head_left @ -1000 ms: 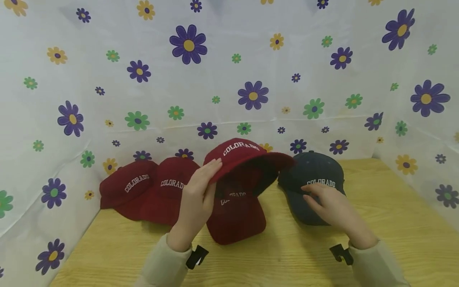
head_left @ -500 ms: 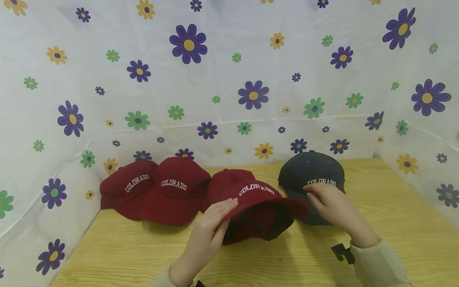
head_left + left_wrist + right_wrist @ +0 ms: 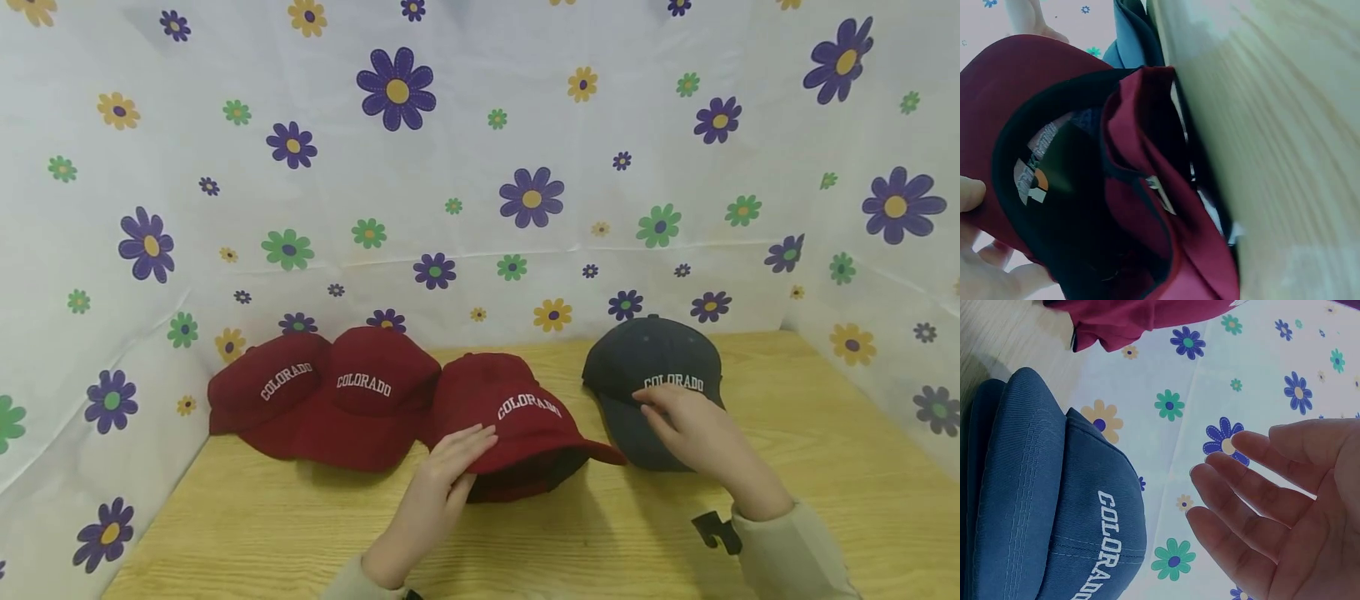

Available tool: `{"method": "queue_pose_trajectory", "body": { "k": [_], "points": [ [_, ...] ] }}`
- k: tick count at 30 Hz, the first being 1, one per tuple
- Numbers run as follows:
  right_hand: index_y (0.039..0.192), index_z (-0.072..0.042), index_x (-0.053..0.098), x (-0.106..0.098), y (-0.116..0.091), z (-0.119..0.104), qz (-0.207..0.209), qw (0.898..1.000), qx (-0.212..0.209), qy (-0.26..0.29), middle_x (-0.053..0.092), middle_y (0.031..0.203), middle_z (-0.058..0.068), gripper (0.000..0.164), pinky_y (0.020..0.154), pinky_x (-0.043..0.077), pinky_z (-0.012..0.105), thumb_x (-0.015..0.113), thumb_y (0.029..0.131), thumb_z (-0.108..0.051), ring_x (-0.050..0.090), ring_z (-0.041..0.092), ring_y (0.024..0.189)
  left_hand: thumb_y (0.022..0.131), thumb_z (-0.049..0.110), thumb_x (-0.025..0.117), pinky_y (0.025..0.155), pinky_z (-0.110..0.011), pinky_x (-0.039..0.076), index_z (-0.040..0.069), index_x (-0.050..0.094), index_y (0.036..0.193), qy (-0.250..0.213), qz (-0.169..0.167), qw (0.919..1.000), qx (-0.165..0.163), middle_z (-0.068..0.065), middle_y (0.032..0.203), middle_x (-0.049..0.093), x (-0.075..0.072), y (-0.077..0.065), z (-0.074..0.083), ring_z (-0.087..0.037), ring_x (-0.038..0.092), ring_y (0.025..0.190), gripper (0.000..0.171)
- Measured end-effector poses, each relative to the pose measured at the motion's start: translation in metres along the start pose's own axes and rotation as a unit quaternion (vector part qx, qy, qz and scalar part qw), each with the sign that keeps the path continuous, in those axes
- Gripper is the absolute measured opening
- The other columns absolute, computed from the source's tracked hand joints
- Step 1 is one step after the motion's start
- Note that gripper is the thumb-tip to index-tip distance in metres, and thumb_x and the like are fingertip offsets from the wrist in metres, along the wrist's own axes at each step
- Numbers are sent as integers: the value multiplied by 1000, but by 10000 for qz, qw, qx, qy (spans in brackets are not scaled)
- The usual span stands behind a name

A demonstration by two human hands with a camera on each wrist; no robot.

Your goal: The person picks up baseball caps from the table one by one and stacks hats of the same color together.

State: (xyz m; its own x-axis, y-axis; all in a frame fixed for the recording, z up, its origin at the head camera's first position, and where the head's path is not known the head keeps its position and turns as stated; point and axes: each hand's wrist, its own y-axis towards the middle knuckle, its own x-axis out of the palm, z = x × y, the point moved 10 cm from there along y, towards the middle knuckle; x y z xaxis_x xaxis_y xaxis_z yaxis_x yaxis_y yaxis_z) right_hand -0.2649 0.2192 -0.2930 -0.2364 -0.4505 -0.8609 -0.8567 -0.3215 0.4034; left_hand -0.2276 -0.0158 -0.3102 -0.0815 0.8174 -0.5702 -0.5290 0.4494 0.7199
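Note:
In the head view my left hand [image 3: 438, 479] pinches the brim of a dark red baseball cap [image 3: 525, 425] with white COLORADO lettering. Its brim is tipped up, and the dark inside shows with a label in the left wrist view, where red cloth [image 3: 1200, 237] folds beside the table. I cannot tell whether another cap lies beneath. My right hand [image 3: 693, 433] hovers in front of a navy COLORADO cap [image 3: 637, 358], fingers loosely bent and holding nothing. The right wrist view shows that hand [image 3: 1297, 512] apart from the navy cap [image 3: 1091, 519].
Two more red caps, the far left cap [image 3: 266, 383] and its neighbour [image 3: 382, 375], sit side by side at the left, the neighbour beside the held cap. Beneath everything is a wooden table [image 3: 600, 550]. A white flowered cloth [image 3: 465, 150] hangs behind and at both sides.
My left hand has lowered the red cap, over where another red cap's brim showed one second ago. Its front has since tilted down somewhat. The right hand has hardly moved.

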Motion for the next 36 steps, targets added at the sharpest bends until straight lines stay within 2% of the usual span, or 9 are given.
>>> {"method": "queue_pose_trajectory", "body": {
  "k": [6, 11, 16, 21, 25, 31, 34, 36],
  "points": [
    [100, 2, 62, 5, -1, 1, -93, 9999, 41, 47, 62, 96, 12, 18, 71, 46, 40, 56, 85, -6, 58, 25, 86, 71, -22, 56, 86, -39, 41, 1, 57, 116, -20, -124, 9992, -371, -10, 119, 54, 7, 1, -22, -26, 46, 114, 50],
    [100, 2, 62, 9, -1, -1, -147, 9998, 77, 92, 62, 96, 12, 18, 71, 46, 40, 56, 85, -7, 58, 25, 86, 73, -20, 56, 88, -40, 40, 0, 58, 114, -85, -234, 9981, -563, -10, 118, 55, 10, 3, -33, -26, 46, 114, 46],
    [100, 1, 62, 11, 0, -1, -154, 9998, 60, 62, 62, 96, 11, 18, 68, 46, 38, 56, 85, -7, 58, 22, 83, 68, -20, 57, 88, -41, 40, 0, 59, 113, -94, -765, 9951, -620, -8, 121, 53, 16, -3, -34, -25, 43, 116, 49],
    [99, 0, 62, 11, 0, -2, -124, 9999, 18, -42, 62, 93, 8, 18, 62, 45, 33, 57, 84, -8, 55, 15, 74, 62, -21, 55, 83, -34, 44, 2, 62, 108, -5, -1341, 9901, -417, -9, 122, 52, 20, -7, -27, -26, 42, 115, 52],
    [99, -1, 63, 12, 1, -3, -175, 9998, 48, -60, 61, 91, 6, 18, 60, 45, 32, 58, 84, -9, 54, 12, 70, 59, -18, 57, 79, -31, 44, 5, 62, 102, 407, -1872, 9814, -150, -11, 123, 48, 25, -13, -22, -27, 41, 113, 49],
    [100, -2, 63, 15, 0, -2, -288, 9994, 192, -69, 61, 92, 6, 18, 61, 46, 33, 58, 84, -10, 56, 13, 73, 59, 1, 74, 81, -38, 43, 12, 59, 98, 1090, -2488, 9620, 271, -11, 124, 43, 34, -19, -15, -26, 40, 112, 44],
    [100, -2, 63, 15, 0, -3, -302, 9993, 215, -60, 61, 92, 5, 18, 61, 46, 33, 58, 84, -10, 56, 13, 73, 58, 16, 81, 82, -42, 41, 16, 59, 96, 1350, -2767, 9510, 270, -8, 125, 42, 39, -22, -15, -25, 39, 113, 45],
    [101, -3, 63, 16, 0, -3, -306, 9993, 214, -51, 61, 91, 4, 18, 60, 45, 32, 58, 84, -10, 55, 13, 73, 56, 23, 83, 81, -44, 41, 18, 60, 97, 1472, -2985, 9429, 152, -7, 125, 40, 42, -26, -17, -24, 38, 113, 47]
  ]
}}
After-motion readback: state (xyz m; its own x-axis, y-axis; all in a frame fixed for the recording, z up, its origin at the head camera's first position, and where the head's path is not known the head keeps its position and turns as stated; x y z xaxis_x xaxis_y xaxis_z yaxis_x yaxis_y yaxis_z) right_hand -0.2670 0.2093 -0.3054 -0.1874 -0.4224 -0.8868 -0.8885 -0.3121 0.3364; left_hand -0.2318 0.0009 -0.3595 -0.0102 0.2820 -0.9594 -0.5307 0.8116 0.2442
